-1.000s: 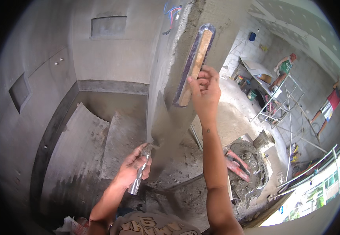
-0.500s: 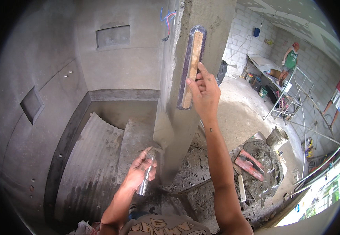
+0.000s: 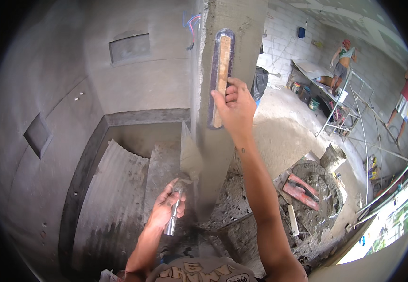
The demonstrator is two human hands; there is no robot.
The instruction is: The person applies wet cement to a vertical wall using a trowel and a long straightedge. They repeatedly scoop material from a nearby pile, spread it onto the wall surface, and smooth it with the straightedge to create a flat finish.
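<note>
My right hand [image 3: 237,109] is closed on the lower part of the wooden grip of a long, round-ended plastering float [image 3: 223,70]. The float stands upright, its face against the wet grey mortar of a column [image 3: 248,40]. Lower down, my left hand [image 3: 166,207] grips the shiny metal handle of a trowel [image 3: 191,157]. That trowel's grey blade points upward beside the column's lower left edge and is smeared with mortar.
On the floor to the right, a red hand float [image 3: 301,191] rests on a mortar heap [image 3: 328,188] beside a dirty bucket [image 3: 333,157]. Metal scaffolding [image 3: 349,105] stands behind, with two people near it. Wires [image 3: 193,28] stick out left of the column.
The whole view has shifted slightly. My right fingers have curled further around the float's grip. The person in green by the scaffold has lifted their shirt. My left hand keeps its hold.
</note>
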